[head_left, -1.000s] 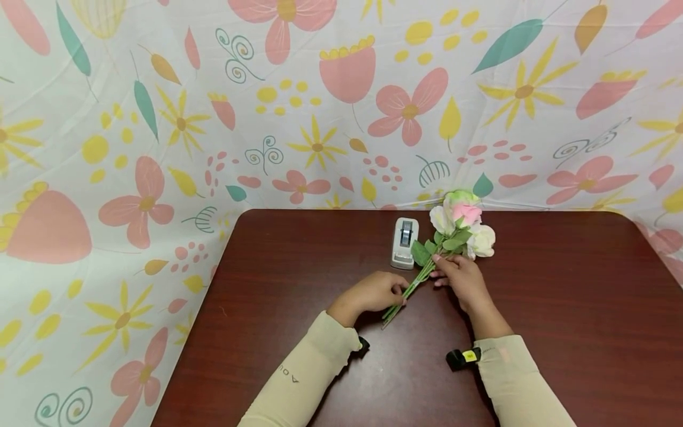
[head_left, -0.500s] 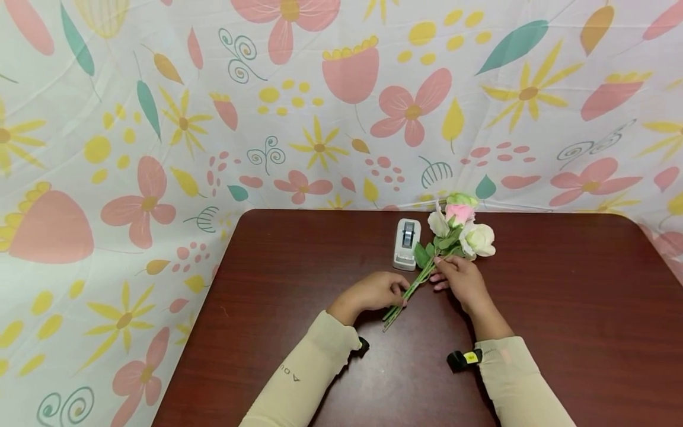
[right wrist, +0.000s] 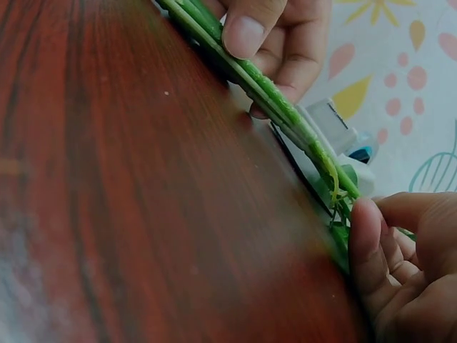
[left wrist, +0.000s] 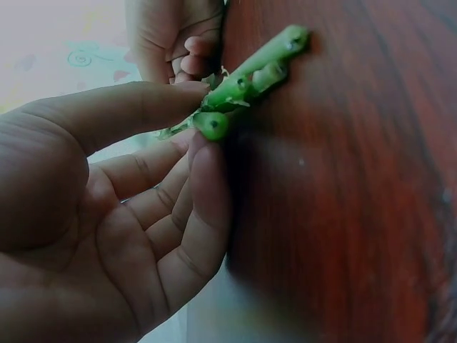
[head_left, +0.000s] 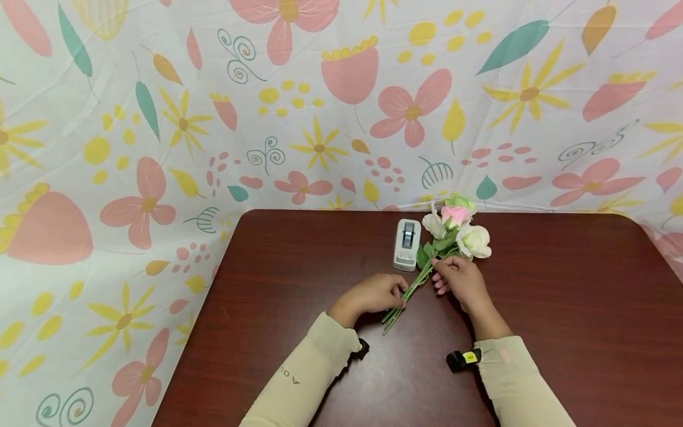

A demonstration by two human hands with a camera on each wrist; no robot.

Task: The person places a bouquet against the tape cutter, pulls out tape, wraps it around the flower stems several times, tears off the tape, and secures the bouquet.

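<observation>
A small bunch of roses (head_left: 474, 241), white, pink and pale green, lies slanted over the table with its heads toward the back. My left hand (head_left: 377, 292) pinches the green stems (right wrist: 282, 114) near their lower ends between thumb and fingers. In the left wrist view the cut stem ends (left wrist: 214, 125) stick out past the fingertips, splayed apart. Just below the leaves (head_left: 443, 244), my right hand (head_left: 463, 283) pinches the upper stems with thumb and forefinger, the other fingers loosely curled. A paler, shiny patch shows on the stems between the hands.
A white tape dispenser (head_left: 407, 244) stands on the dark wooden table (head_left: 299, 249), close to the left of the leaves. Behind the table hangs a flower-printed cloth (head_left: 331, 118), near the rose heads. Each wrist bears a black camera.
The rose heads have turned slightly to the left and come a little nearer, and the leaves now lie closer to the tape dispenser. Both hands stay nearly in place on the stems.
</observation>
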